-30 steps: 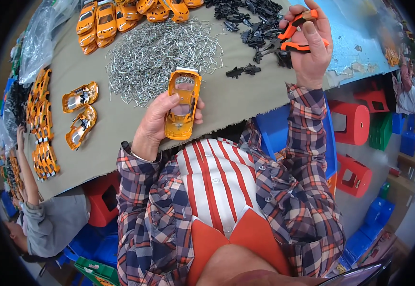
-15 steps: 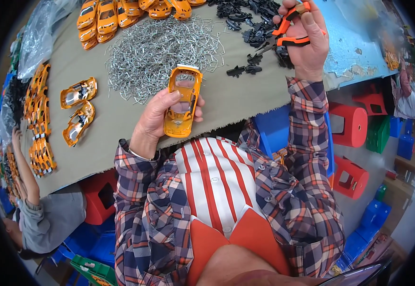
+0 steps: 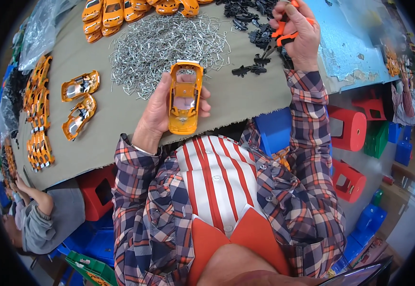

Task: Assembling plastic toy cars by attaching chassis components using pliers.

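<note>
My left hand (image 3: 155, 114) is closed around an orange toy car body shell (image 3: 184, 125). The shell's hollow inside faces up, with a clear window piece in it. At the upper right, my right hand (image 3: 305, 40) is closed on pliers (image 3: 287, 38) with orange and black handles. Their dark jaws point down and left, over or beside a heap of black plastic parts (image 3: 261, 35); whether they touch cannot be told. A big tangle of bent silvery wire pieces (image 3: 164, 50) lies just beyond the shell. Two more orange shells (image 3: 80, 86) rest on the cloth at left.
Stacked orange toy cars (image 3: 112, 13) stand at the far edge. Rows of shells (image 3: 38, 109) line the left side of the cloth-covered table (image 3: 121, 126). A blue bin (image 3: 273, 126) sits below the front edge. Another person (image 3: 50, 214) works at left; red stools (image 3: 348, 128) stand at right.
The shell in my left hand has turned more upright and level. My right fingers have closed further round the pliers, and their handles have drawn nearer together. The view has shifted slightly.
</note>
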Demonstrator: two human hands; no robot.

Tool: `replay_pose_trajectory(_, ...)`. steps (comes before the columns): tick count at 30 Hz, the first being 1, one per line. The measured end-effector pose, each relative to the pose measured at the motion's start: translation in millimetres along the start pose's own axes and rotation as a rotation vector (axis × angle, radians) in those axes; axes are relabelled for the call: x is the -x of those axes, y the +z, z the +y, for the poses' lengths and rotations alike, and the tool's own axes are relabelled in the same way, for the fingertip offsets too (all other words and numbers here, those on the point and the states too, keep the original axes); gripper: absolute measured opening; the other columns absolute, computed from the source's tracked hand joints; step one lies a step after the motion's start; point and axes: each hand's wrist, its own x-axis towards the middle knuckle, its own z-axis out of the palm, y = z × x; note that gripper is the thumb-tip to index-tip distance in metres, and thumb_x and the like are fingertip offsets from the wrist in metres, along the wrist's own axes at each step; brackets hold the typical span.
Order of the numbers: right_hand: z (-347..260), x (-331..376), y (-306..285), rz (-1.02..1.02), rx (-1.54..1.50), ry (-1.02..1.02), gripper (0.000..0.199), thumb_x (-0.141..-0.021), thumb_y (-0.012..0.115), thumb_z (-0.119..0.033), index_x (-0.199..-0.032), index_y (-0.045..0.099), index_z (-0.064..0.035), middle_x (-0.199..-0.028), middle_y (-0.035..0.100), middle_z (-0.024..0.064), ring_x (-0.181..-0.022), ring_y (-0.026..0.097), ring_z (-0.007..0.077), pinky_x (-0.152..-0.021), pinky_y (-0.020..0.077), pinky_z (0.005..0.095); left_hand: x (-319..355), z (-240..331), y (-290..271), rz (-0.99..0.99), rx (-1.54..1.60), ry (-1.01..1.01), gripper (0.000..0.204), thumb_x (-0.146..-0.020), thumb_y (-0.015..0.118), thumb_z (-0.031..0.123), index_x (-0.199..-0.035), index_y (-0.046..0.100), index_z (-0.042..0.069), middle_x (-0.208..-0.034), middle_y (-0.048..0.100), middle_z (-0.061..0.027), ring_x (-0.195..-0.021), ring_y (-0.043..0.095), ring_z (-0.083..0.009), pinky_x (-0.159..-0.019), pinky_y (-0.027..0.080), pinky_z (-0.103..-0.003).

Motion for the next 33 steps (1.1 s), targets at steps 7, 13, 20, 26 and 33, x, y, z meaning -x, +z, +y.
replay_pose_trajectory(7, -23, 29, -3, 0.005, -0.162, -0.224, 0.032, -0.084, 0.053, -0.015, -0.113, 0.049, 0.0004, -0.088, 0.048, 0.0072, -0.078, 0.041, 0.018, -0.068, 0.0352, 0.0344, -16, -3, 4, -0.018, 0.016, 0.008, 0.066, -0.087, 0.037, 0.059, -0.121, 0.041, 0.002, -0.104, 0.054, -0.0223, -0.089, 0.06, -0.0319, -0.078, 0.052, -0.048)
replay_pose_trajectory(13, -26, 66, 63, -0.09, -0.414, -0.304, 0.035, -0.086, 0.052, -0.023, -0.114, 0.05, -0.004, -0.09, 0.045, 0.0043, -0.081, 0.036, 0.0167, -0.07, 0.0318, 0.0339, -21, -1, 12, 0.079, -0.052, 0.016, 0.065, -0.088, 0.038, 0.056, -0.12, 0.041, 0.0, -0.107, 0.051, -0.0189, -0.093, 0.059, -0.0331, -0.078, 0.052, -0.049)
replay_pose_trajectory(20, 24, 73, 89, -0.244, -0.369, -0.289, 0.038, -0.089, 0.05, -0.019, -0.123, 0.04, -0.0046, -0.098, 0.047, 0.0084, -0.083, 0.043, 0.0188, -0.072, 0.0397, 0.0381, -15, 0, 10, 0.138, -0.093, 0.045, 0.064, -0.089, 0.039, 0.055, -0.121, 0.041, -0.001, -0.107, 0.048, -0.0144, -0.094, 0.058, -0.0348, -0.078, 0.051, -0.051)
replay_pose_trajectory(26, 29, 76, 86, -0.255, -0.305, -0.251, 0.037, -0.089, 0.051, -0.019, -0.121, 0.042, -0.0034, -0.096, 0.046, 0.0079, -0.084, 0.041, 0.0181, -0.071, 0.0382, 0.0355, -14, 0, 14, 0.069, -0.038, 0.038, 0.062, -0.09, 0.038, 0.053, -0.121, 0.042, 0.0, -0.11, 0.05, -0.0164, -0.096, 0.057, -0.0358, -0.079, 0.051, -0.051)
replay_pose_trajectory(33, 25, 78, 114, -0.361, -0.303, -0.237, 0.036, -0.089, 0.05, -0.015, -0.121, 0.041, -0.0008, -0.095, 0.044, 0.0088, -0.083, 0.041, 0.0179, -0.071, 0.0381, 0.0335, -12, 0, 21, 0.103, -0.106, 0.065, 0.06, -0.089, 0.038, 0.053, -0.123, 0.042, 0.003, -0.112, 0.052, -0.0179, -0.097, 0.058, -0.0357, -0.08, 0.051, -0.05)
